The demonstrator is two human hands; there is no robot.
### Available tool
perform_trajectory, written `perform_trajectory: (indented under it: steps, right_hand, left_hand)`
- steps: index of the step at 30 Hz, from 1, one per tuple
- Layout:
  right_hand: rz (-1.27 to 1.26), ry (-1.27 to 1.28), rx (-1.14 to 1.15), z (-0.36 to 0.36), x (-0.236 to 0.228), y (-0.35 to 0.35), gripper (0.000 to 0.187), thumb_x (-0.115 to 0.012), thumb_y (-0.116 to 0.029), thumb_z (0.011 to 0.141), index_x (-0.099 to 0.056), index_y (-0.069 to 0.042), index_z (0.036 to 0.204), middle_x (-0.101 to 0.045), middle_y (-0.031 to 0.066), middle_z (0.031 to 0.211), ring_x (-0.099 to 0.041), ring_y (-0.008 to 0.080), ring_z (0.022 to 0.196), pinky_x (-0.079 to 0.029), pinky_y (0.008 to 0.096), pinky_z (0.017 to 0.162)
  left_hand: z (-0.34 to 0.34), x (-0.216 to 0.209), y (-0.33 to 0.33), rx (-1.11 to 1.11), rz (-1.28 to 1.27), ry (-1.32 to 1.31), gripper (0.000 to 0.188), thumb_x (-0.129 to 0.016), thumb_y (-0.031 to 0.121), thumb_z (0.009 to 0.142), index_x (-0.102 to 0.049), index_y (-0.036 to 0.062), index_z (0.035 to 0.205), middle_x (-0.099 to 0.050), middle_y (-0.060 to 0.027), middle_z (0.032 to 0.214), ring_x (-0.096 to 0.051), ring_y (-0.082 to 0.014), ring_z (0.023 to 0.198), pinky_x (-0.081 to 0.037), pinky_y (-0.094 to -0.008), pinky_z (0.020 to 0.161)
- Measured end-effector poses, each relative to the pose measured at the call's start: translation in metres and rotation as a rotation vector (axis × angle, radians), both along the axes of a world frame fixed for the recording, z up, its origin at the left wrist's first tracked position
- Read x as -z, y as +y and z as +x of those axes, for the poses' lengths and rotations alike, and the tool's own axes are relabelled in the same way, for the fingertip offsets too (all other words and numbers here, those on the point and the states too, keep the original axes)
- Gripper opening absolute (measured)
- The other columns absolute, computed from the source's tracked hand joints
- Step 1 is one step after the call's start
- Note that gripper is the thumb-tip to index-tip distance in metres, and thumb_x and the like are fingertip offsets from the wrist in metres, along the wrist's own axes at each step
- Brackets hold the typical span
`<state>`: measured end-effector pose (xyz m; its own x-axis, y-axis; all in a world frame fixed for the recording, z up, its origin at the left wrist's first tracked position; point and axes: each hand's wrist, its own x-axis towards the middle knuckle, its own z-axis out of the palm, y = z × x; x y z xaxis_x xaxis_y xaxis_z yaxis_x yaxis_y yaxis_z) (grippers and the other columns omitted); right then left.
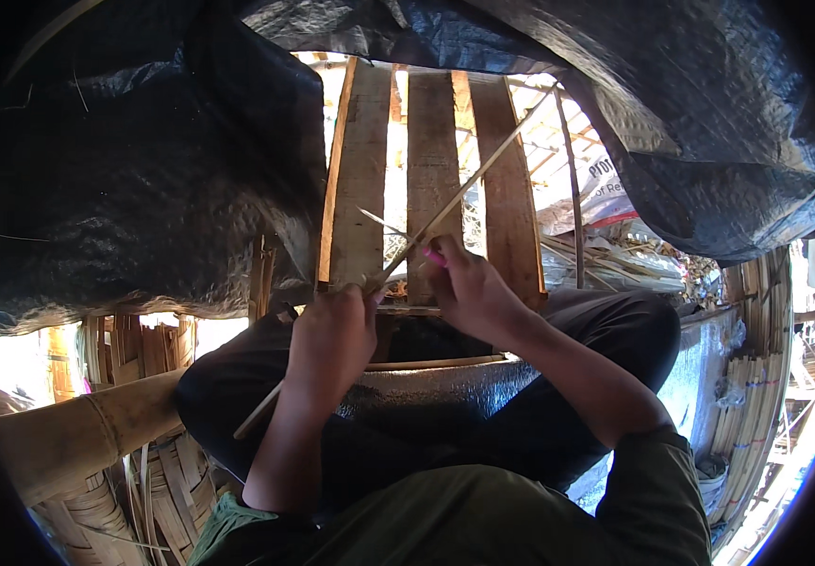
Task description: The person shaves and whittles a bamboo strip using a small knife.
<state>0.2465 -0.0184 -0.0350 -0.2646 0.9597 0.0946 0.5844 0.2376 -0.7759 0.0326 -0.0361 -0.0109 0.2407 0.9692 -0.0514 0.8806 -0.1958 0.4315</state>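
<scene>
A long, thin bamboo strip (488, 167) slants from beside my left forearm up to the far right, in front of my crossed legs. My left hand (332, 330) is closed around its lower part. Just above and to the right, my right hand (474, 291) is closed on a knife. The knife's narrow, pointed blade (382, 222) sticks out to the left and crosses the strip. A pink piece (435, 256) shows at the right fingers; whether it is the handle or a wrap I cannot tell.
Upright wooden planks (431, 123) stand ahead, with bright gaps between them. Black tarpaulin (124, 179) hangs left and above. A thick bamboo pole (77, 434) lies at the left. On the right are loose strips (606, 264), a printed sack (601, 193) and tied bamboo bundles (747, 406).
</scene>
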Motion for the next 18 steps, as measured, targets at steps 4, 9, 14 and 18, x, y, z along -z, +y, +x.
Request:
perform_trajectory:
  steps: [4,9,14,18]
  right_hand:
    - [0.024,-0.136,-0.023,-0.017,-0.012,-0.003,0.018,-0.061,-0.011,0.097,-0.048,0.0,0.102,-0.065,0.0233,0.076,-0.066,0.0438,0.072,-0.051,0.0492,0.059]
    - [0.131,-0.383,-0.072,-0.009,0.002,0.004,0.017,-0.06,-0.017,0.098,-0.052,-0.003,0.095,-0.065,0.0189,0.072,-0.067,0.0361,0.063,-0.052,0.0452,0.052]
    - [0.281,-0.573,-0.046,-0.024,-0.001,-0.011,0.021,-0.055,-0.026,0.102,-0.054,-0.006,0.095,-0.063,0.015,0.067,-0.067,0.0314,0.056,-0.053,0.0435,0.048]
    - [0.128,-0.531,0.079,0.001,-0.007,0.02,0.021,-0.053,-0.028,0.102,-0.053,-0.008,0.097,-0.065,0.0119,0.067,-0.068,0.0306,0.056,-0.054,0.0432,0.048]
  left_hand:
    - [0.009,-0.008,-0.001,-0.011,0.037,0.063,0.03,-0.057,0.029,0.1,-0.061,0.003,0.087,-0.067,-0.018,0.072,-0.071,-0.0346,0.069,-0.057,-0.0429,0.061]
    - [0.01,-0.003,-0.002,0.021,0.089,0.06,0.028,-0.057,0.028,0.101,-0.059,0.0046,0.087,-0.066,-0.0155,0.069,-0.07,-0.0321,0.065,-0.056,-0.041,0.058]
    - [0.013,0.001,-0.001,0.019,0.085,0.07,0.028,-0.057,0.029,0.101,-0.059,0.0049,0.087,-0.066,-0.0153,0.069,-0.07,-0.0317,0.064,-0.056,-0.0403,0.058]
    - [0.01,-0.012,-0.007,0.028,0.058,0.088,0.027,-0.058,0.029,0.1,-0.059,0.0048,0.088,-0.065,-0.0146,0.069,-0.069,-0.031,0.063,-0.055,-0.0402,0.057]
